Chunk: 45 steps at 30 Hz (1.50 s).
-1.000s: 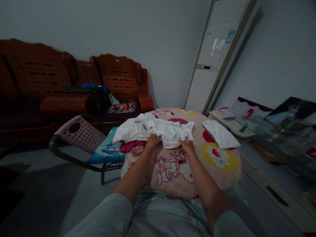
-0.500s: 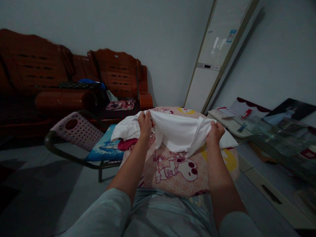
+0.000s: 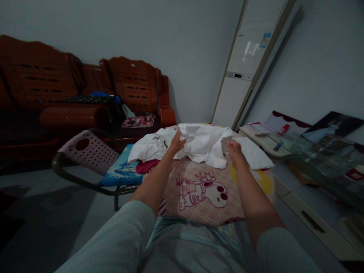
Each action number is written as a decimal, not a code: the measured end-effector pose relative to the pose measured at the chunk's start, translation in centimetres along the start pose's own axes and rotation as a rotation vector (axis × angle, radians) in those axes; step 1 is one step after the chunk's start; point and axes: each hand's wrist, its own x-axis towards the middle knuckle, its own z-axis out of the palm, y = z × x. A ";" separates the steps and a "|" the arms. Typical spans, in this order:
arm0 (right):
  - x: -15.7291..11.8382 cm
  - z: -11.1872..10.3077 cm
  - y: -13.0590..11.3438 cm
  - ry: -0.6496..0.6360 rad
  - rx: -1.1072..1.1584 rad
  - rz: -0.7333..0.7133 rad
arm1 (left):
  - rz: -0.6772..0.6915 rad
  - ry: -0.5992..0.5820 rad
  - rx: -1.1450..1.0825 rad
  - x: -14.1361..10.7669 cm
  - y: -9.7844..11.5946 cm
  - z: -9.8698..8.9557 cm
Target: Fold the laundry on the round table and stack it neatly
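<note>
In the head view, the left hand (image 3: 177, 144) and right hand (image 3: 234, 148) are at the white shirt (image 3: 203, 142), fingers part bent; I cannot tell if they grip it. It lies on the far side of the pink cloth (image 3: 196, 212). Left of it, a white top (image 3: 148, 147) has small dark letters, too blurry to read.
</note>
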 end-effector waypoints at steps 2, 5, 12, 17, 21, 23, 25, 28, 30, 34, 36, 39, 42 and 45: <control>-2.2 0.4 1.7 -0.056 -0.148 0.076 | -0.074 0.059 0.163 -2.3 -1.9 0.7; -5.4 1.1 4.2 -0.084 -0.195 0.085 | -0.065 0.121 0.347 -5.5 -4.3 1.5; -6.2 1.6 5.6 -0.015 -0.243 0.131 | 0.082 -0.019 0.551 -6.9 -5.4 1.7; -5.3 -0.1 5.9 0.143 -0.176 0.161 | 0.056 -0.124 0.606 -6.9 -5.0 1.4; -5.9 -1.9 6.5 0.274 -0.164 0.220 | 0.003 -0.124 0.605 -6.8 -4.0 1.2; -6.1 -2.8 6.6 0.284 -0.177 0.259 | 0.027 -0.128 0.592 -6.6 -3.0 1.0; -6.2 -3.8 6.6 0.254 -0.259 0.305 | 0.086 -0.185 0.534 -6.3 -1.7 0.5; -6.0 -5.4 6.4 0.143 -0.423 0.349 | 0.150 -0.405 0.306 -6.0 0.4 -0.6; -5.8 -6.3 6.2 0.036 -0.479 0.362 | 0.103 -0.583 0.126 -5.8 1.5 -1.2; -5.3 -6.9 5.6 -0.147 -0.553 0.342 | -0.020 -0.828 -0.061 -5.2 2.3 -1.2; -5.1 -6.4 5.1 -0.159 -0.615 0.299 | -0.059 -0.811 -0.093 -4.7 2.3 -0.4; -4.6 -5.0 4.4 -0.110 -0.730 0.206 | -0.080 -0.658 -0.032 -3.6 1.9 1.5; -4.2 -3.1 4.1 -0.091 -0.756 0.099 | 0.015 -0.507 0.143 -2.8 1.0 3.4; -4.2 -1.0 4.1 -0.105 -0.721 0.004 | 0.107 -0.286 0.302 -2.1 -0.7 4.7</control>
